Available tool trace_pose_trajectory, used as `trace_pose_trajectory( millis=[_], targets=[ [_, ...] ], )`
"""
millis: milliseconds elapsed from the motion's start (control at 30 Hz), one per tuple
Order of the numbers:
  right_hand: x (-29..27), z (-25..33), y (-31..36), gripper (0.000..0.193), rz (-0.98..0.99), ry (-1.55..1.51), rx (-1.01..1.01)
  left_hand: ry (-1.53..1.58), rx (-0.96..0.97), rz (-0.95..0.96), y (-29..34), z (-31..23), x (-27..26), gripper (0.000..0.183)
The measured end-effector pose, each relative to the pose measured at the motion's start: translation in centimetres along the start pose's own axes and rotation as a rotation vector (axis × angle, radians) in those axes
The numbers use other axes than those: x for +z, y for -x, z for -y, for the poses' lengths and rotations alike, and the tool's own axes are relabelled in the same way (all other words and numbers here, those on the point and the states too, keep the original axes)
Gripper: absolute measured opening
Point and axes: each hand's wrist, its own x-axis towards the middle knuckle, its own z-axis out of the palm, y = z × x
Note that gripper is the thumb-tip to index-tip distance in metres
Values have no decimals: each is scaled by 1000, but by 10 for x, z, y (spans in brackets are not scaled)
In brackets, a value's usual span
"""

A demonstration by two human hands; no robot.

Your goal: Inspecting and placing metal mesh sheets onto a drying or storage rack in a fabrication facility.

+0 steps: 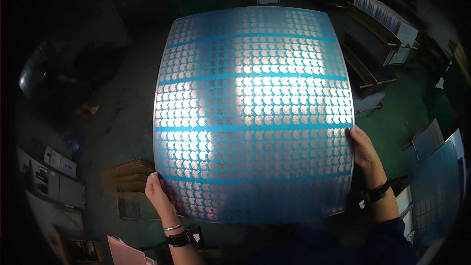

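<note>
A large thin panel, blue with rows of small shiny copper-coloured round shapes like a printed circuit board sheet (255, 130), fills the middle of the view and mirrors bright light. My left hand (159, 197) grips its lower left edge, thumb on the front face. On the right edge, a bit below mid-height, my right hand (363, 148) pinches the panel; the fingers behind it are hidden. Both wrists carry black straps with small devices, and a bangle circles the left one. The panel is held up off any surface.
Racks of stacked panels (385, 22) stand at the far right. Another blue sheet (436, 186) leans at the right. Brown boards (128, 174) lie stacked beyond my left hand. A pale cabinet (64, 186) stands at the left, over a dark green floor (113, 132).
</note>
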Motion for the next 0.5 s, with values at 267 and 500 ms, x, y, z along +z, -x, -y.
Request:
trace_pose_trajectory(
  millis=[267,500],
  targets=[
    [26,-24,-25,35,-93,-292,-203,854,-142,387,-20,-63,-38,62],
    [95,-88,-29,34,-23,-518,-244,805,-342,192,36,-2,41,55]
  ],
)
